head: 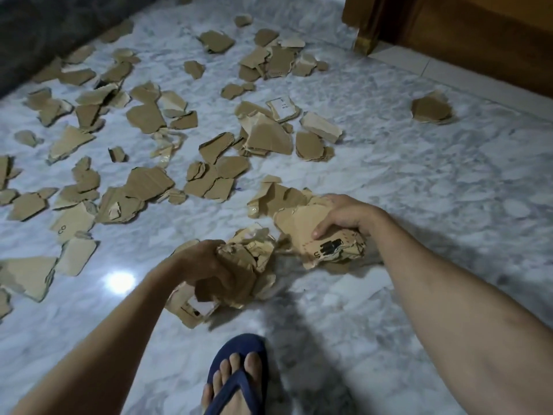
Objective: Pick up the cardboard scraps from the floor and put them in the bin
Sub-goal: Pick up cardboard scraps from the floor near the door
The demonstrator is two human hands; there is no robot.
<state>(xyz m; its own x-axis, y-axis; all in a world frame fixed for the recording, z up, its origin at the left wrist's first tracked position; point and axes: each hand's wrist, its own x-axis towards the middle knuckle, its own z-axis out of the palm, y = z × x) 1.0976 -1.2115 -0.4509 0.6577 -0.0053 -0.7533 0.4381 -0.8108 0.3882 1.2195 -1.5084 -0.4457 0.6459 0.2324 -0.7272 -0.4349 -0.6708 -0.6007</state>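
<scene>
Cardboard scraps [146, 116]: torn brown pieces with ragged edges, some bearing black print, strewn over the white marbled floor [419, 181] from the left edge to past the middle; one lone piece [431, 109] lies well apart to the right.
Left hand [206, 262]: forearm reaches in from the lower left, hand low over the floor, knuckles up.
Left fingers: curled tight round a crumpled bundle of scraps [245, 265], more pieces hanging below the hand.
Sandal [239, 375]: dark blue, on a foot at the bottom edge, between the two arms.
Right hand [344, 217]: forearm comes in from the lower right, wrist bent, palm down.
Right fingers: clasped over a large creased piece with a black printed mark [317, 235], thumb pressed on its face; this piece touches the left hand's bundle.
Wooden furniture [463, 34]: brown, upper right, its leg standing on the floor.
</scene>
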